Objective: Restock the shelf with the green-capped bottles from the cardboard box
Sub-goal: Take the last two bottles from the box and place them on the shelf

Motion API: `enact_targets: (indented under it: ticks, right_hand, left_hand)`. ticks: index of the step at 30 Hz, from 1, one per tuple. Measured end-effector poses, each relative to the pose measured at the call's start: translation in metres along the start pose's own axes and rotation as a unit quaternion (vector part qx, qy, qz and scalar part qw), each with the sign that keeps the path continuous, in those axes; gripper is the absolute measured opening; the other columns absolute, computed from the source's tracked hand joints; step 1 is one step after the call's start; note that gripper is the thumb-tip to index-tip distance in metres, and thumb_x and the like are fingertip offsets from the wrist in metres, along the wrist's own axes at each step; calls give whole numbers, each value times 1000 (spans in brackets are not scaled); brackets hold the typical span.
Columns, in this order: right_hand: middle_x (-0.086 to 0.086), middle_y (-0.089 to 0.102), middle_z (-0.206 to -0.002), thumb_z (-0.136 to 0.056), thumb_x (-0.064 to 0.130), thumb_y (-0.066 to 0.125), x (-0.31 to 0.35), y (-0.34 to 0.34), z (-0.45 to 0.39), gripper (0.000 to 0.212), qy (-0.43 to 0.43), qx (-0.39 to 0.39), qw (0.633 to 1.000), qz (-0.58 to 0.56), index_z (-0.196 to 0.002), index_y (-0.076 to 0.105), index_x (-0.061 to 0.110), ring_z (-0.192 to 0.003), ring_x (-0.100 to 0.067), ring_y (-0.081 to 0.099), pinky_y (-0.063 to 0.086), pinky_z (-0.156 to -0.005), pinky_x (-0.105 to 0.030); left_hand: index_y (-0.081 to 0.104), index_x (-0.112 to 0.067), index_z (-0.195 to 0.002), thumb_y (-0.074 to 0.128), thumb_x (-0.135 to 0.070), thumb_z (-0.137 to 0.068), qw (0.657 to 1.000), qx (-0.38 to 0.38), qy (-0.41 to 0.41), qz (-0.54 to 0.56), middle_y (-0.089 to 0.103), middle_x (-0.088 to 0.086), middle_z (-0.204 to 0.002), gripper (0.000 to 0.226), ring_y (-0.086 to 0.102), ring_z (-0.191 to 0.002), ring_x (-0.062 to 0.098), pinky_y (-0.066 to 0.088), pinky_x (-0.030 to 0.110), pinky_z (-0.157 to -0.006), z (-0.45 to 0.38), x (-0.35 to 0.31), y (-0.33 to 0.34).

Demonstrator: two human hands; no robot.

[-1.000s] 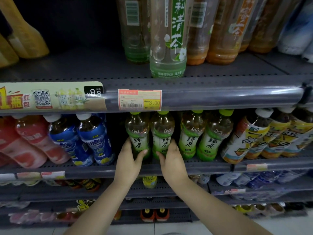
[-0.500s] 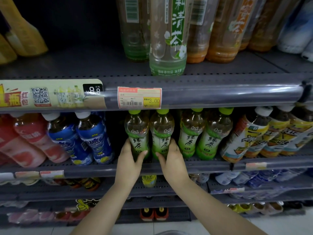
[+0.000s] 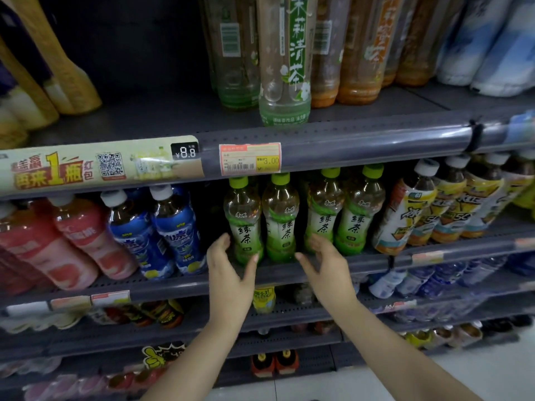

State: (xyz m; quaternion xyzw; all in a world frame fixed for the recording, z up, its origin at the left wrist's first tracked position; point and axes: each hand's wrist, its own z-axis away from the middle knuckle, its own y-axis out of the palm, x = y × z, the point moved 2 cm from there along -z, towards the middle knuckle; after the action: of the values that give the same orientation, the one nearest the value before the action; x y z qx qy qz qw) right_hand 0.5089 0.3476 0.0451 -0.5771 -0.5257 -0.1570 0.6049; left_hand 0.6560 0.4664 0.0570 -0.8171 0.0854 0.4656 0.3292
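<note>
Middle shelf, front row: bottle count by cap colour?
Green caps: 4
White caps, blue labels: 2
White caps, red labels: 2, left one partly cut off
White caps, yellow labels: 3 clearly visible, more blurred at right
Total: 11

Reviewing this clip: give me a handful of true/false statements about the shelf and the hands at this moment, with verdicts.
1. Four green-capped bottles stand in the front row of the middle shelf. True.
2. The left hand grips a bottle by its cap. False: its fingers are spread and relaxed near the base of the leftmost green-capped bottle, holding nothing.
3. The right hand is open, in front of the bottles' bases. True.
4. The blue-labelled bottles stand to the right of the green-capped ones. False: they stand to the left.
5. The orange price tag on the rail above shows 8.8. False: it shows 3.00; 8.8 is on the black tag.
</note>
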Motion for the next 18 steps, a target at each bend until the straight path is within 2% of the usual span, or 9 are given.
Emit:
enact_targets:
  ticks: [3, 6, 9, 11, 13, 15, 18]
  right_hand:
    - [-5, 61, -124, -88, 22, 64, -6, -22, 9, 46, 18, -58, 998, -5, -130, 50, 10, -116, -14, 57, 43, -96, -17]
    - [-5, 59, -126, -89, 26, 63, -10, -40, 10, 48, 38, -105, 993, 26, -131, 48, 10, -117, -18, 56, 45, -96, -24]
    - [-3, 55, -131, -89, 29, 62, -15, -53, 5, 54, 79, -143, 986, 28, -136, 41, 12, -122, -19, 51, 46, -94, -29]
    - [-2, 56, -126, -89, 27, 62, -17, -58, 0, 53, 98, -160, 982, 17, -136, 40, 14, -117, -19, 53, 45, -85, -26]
    - [-4, 56, -122, -89, 26, 63, -21, -62, -6, 51, 114, -176, 978, 20, -133, 41, 13, -112, -21, 55, 46, -82, -27]
    - [-9, 52, -130, -88, 27, 64, -24, -64, -12, 56, 133, -173, 975, 33, -136, 38, 10, -119, -25, 52, 48, -91, -33]
    - [-14, 46, -140, -87, 30, 66, -30, -63, -23, 70, 151, -129, 979, 47, -142, 30, 6, -129, -29, 45, 45, -102, -41]
  left_hand:
    - [43, -20, -124, 66, -25, -85, 999, 10, 20, 30, 47, -6, -119, 46, 49, -112, 3, 43, 26, -101, 18, -9, 2]
    - [47, -25, -121, 64, -27, -87, 994, 97, 35, 48, 52, -8, -119, 39, 52, -114, 2, 46, 26, -101, 25, -23, 20]
    - [41, -22, -135, 61, -31, -89, 983, 170, 41, 49, 49, -6, -135, 52, 45, -126, 4, 39, 26, -108, 25, -38, 45]
    - [32, -21, -143, 61, -33, -89, 978, 201, 26, 56, 42, -3, -145, 63, 39, -134, 9, 34, 28, -111, 20, -48, 61]
    - [24, -21, -147, 61, -34, -89, 975, 214, 3, 56, 35, 0, -151, 70, 34, -139, 14, 32, 33, -113, 13, -55, 75]
    - [17, -20, -150, 60, -36, -89, 975, 219, -18, 40, 28, 1, -155, 76, 28, -142, 16, 31, 35, -115, 8, -61, 86]
    - [10, -15, -151, 60, -35, -89, 976, 213, -37, 31, 22, 3, -158, 82, 22, -144, 17, 24, 30, -115, 0, -64, 100]
